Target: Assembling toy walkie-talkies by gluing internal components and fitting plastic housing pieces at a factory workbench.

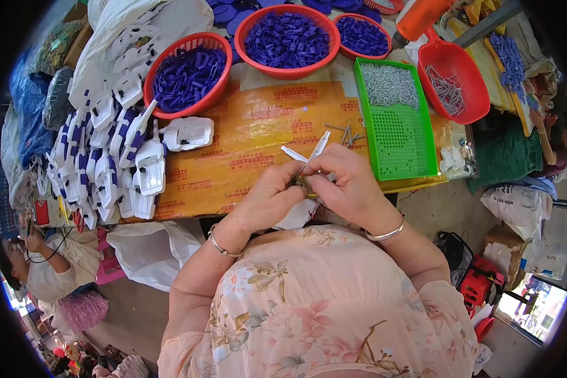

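A worker's left hand and right hand meet at the near edge of an orange-taped worktable, fingertips clamped on slender white plastic parts, which fan out in a V beside loose metal pins; the pinch point itself is hidden; a steady left hold and small, square-on right-hand movements would probably keep the parts aligned.

Table: handled plastic housings heaped at left. Far side, left to right: left basket, middle basket, right basket, plastic parts in each. Screw tray at right, screws in its far half. Scoop right of tray, long screws inside. Loose screws between tray and right hand; left hand beside it, plastic workpiece between them.
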